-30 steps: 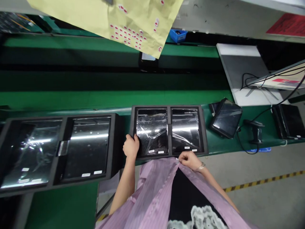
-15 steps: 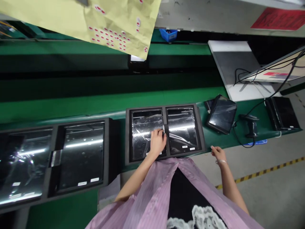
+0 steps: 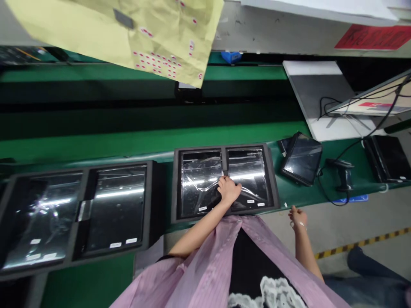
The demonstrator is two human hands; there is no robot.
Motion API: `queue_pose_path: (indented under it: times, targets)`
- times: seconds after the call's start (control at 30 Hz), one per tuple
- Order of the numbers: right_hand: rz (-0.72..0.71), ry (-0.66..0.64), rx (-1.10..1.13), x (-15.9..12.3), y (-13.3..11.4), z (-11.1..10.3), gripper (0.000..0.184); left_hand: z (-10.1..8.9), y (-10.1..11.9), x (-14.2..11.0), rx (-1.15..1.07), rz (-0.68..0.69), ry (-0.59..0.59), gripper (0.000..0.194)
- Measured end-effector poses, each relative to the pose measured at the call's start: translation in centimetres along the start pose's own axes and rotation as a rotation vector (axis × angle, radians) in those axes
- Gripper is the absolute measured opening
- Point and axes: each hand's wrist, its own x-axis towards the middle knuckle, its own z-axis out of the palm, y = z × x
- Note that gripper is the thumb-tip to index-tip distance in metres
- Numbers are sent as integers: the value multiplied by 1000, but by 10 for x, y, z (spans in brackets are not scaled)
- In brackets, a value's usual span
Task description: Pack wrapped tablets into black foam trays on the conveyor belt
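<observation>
A black foam tray (image 3: pixel 276 188) with two pockets lies on the green bench in front of me. Each pocket holds a dark screen panel wrapped in shiny clear film. My left hand (image 3: pixel 228 189) rests on the divider between the two pockets, fingers curled on the film of the left panel (image 3: pixel 196 182). The right panel (image 3: pixel 250 171) lies untouched beside it. My right hand (image 3: pixel 298 216) hangs off the bench's front edge, just right of the tray, loosely curled and holding nothing I can make out.
A larger black tray (image 3: pixel 153 201) with two wrapped panels sits at the left. A tilted small screen (image 3: pixel 302 158), a handheld scanner (image 3: pixel 343 173) with cable and a black device (image 3: pixel 390 158) stand at the right. Yellow paper (image 3: pixel 135 30) hangs overhead. Someone's leg (image 3: pixel 372 267) shows at bottom right.
My left hand went from the tray's left edge across the left panel to the middle divider. My right hand left the tray's front edge and swung out to the right.
</observation>
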Motion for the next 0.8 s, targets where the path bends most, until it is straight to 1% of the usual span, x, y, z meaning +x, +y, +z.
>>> queue_pose_path:
  times: [0.07,0.1,0.17,0.2,0.23,0.3,0.33,0.37,0.4,0.43,0.47,0.53,0.57,0.6,0.63,0.67,0.7,0.73,0.8]
  targets:
    - [-41,103,-45,-7,-10,-5,25,-2,7,5,-34,-58,-9,54]
    - [-79,154,-58,-12,-17,-5,24,-3,9,8,-55,-74,-10,55]
    - [-177,206,-56,-21,-34,-2,33,-7,12,12,-106,-93,-3,56]
    - [-229,201,-47,-27,-45,1,39,-9,13,13,-139,-103,-2,57]
    - [-281,168,-23,-34,-57,5,43,-12,14,13,-178,-114,-6,56]
    - [-396,35,80,-52,-84,12,50,-16,16,6,-277,-109,-37,54]
    - [-464,-54,148,-62,-98,13,55,-17,18,0,-337,-83,-63,54]
    - [-540,-147,207,-72,-113,13,60,-16,22,-6,-402,-23,-101,55]
    - [-623,-233,235,-80,-128,11,66,-13,25,-13,-477,71,-162,58]
    - [-701,-290,206,-87,-143,7,72,-9,29,-19,-565,193,-260,60]
    - [-768,-307,120,-90,-157,2,77,-4,32,-24,-668,328,-393,59]
    - [-835,-263,-126,-85,-181,-8,81,8,35,-29,-849,564,-708,47]
    - [-827,-225,-244,-79,-191,-13,79,13,33,-29,-879,637,-820,39]
    - [-802,-190,-334,-71,-198,-18,75,16,29,-29,-845,681,-859,32]
    - [-776,-162,-387,-63,-203,-23,69,17,23,-28,-752,704,-822,29]
    - [-755,-146,-395,-58,-206,-27,64,15,17,-27,-627,711,-724,29]
    - [-744,-140,-353,-55,-207,-33,59,10,9,-26,-501,709,-592,32]
    - [-732,-151,-253,-57,-206,-39,56,2,2,-26,-404,692,-444,37]
    - [-667,-241,81,-76,-205,-51,57,-20,-11,-28,-350,627,-186,50]
